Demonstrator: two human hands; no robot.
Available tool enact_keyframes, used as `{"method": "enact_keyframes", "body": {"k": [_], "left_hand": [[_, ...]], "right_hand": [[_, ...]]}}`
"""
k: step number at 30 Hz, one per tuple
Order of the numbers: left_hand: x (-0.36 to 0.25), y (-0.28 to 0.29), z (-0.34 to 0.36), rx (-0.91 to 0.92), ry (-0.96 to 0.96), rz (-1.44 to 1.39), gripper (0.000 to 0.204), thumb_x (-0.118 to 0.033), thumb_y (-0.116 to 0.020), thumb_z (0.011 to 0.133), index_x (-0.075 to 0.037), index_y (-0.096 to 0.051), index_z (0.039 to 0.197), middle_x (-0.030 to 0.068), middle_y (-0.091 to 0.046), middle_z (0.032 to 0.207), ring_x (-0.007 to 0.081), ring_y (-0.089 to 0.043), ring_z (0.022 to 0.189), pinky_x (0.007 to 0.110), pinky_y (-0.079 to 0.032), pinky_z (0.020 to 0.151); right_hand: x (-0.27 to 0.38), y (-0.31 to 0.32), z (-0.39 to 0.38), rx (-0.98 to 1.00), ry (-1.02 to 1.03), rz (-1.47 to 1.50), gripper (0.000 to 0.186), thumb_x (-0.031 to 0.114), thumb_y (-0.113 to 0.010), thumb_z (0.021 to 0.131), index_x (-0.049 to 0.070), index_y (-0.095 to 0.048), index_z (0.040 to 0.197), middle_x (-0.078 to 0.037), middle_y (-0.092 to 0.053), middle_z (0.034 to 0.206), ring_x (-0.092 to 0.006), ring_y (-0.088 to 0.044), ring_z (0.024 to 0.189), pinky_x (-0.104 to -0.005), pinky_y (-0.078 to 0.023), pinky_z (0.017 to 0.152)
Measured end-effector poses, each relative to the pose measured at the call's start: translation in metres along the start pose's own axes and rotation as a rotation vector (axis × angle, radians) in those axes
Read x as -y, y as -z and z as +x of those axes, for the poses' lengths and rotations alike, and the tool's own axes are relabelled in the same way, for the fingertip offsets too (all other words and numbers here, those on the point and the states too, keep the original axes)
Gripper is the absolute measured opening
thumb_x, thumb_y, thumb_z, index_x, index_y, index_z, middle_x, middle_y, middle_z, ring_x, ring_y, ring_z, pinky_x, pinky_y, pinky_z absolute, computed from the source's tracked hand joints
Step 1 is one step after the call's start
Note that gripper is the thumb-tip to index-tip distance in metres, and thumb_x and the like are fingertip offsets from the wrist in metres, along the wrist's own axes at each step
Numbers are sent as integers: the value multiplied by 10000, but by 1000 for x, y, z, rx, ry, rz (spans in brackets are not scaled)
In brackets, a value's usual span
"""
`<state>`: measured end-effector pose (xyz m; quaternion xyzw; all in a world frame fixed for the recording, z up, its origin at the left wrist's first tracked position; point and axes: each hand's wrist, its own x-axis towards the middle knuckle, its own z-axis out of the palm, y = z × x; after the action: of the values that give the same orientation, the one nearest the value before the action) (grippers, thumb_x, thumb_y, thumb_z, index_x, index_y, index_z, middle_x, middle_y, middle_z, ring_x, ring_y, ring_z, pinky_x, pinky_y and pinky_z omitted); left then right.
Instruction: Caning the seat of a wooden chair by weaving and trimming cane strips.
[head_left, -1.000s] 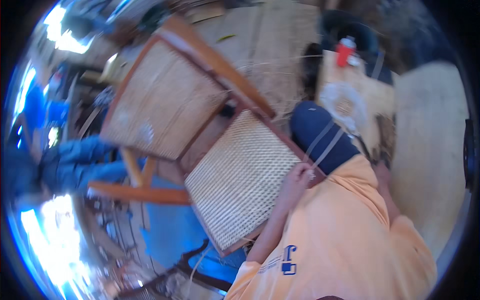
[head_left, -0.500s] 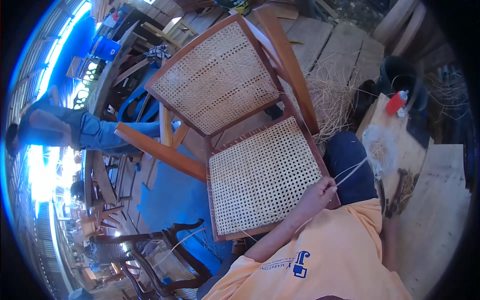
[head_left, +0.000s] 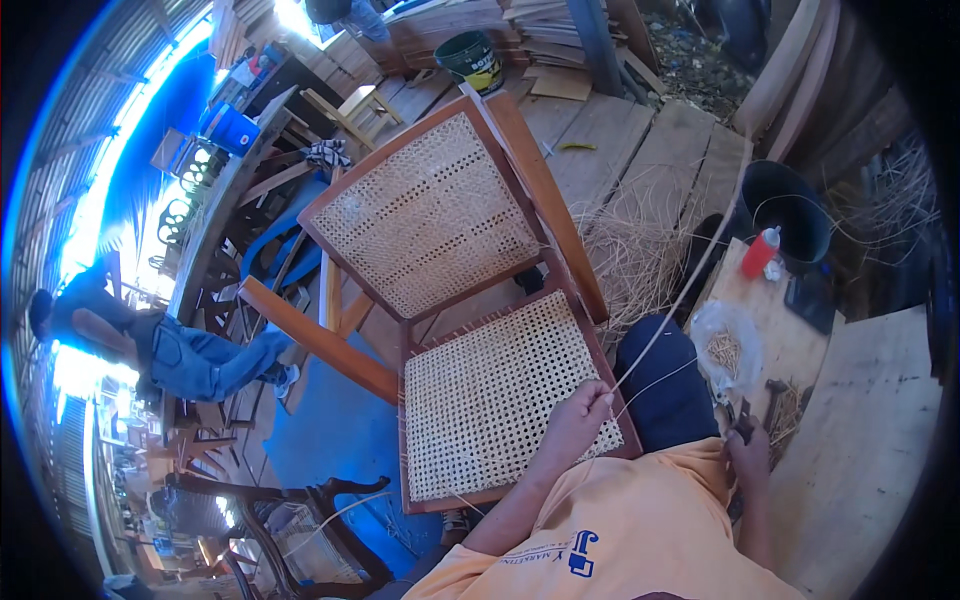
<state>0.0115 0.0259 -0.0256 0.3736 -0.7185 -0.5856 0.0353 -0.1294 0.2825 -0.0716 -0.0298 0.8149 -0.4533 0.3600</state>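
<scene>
A wooden chair with woven cane panels stands before me, its cane seat closest. Over the seat's near right corner, my left hand is closed in a pinch on a cane strand. That strand rises far to the right in a long curve, and a thinner loop hangs beside it over my dark-trousered knee. My right hand, low beside my right thigh, is closed round a small dark-handled tool whose kind I cannot make out. Short cane ends stick out along the seat's left and back edges.
Right of my knee, a board carries a red squeeze bottle, a clear bag of small wooden pegs and a hammer. Loose cane litters the floor. A dark carved chair stands left; a person is farther left.
My left hand has shifted slightly left and down in the picture, with the strand now stretching far up right. My right hand has come into view with the tool. The view has tilted up.
</scene>
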Motion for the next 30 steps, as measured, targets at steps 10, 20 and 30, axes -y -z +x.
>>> {"method": "enact_keyframes", "body": {"k": [10, 20, 30], "left_hand": [[-3, 7, -11, -152, -88, -59, 153, -141, -480, 879, -7, -519, 943, -3, -528, 669, 51, -499, 632, 203, -416, 581], [10, 17, -23, -348, -56, -98, 165, -125, -488, 861, -9, -521, 974, 47, -613, 745, 29, -471, 556, 179, -398, 502], [0, 18, -34, -355, -69, -80, 146, -124, -535, 847, -19, -543, 949, 24, -608, 704, 25, -479, 544, 178, -402, 495]], "right_hand": [[63, -65, 31, 401, 348, -12, 247, 159, -558, 806, 16, -548, 1007, 0, -516, 771, -99, -467, 693, -252, -408, 647], [92, -123, 38, 861, 170, 357, 345, 217, -565, 836, 0, -511, 1098, 15, -505, 735, -53, -438, 608, -195, -373, 510], [128, -131, 13, 1000, 295, 315, 370, 217, -564, 850, -5, -459, 1126, 11, -473, 643, -43, -401, 493, -191, -331, 437]]}}
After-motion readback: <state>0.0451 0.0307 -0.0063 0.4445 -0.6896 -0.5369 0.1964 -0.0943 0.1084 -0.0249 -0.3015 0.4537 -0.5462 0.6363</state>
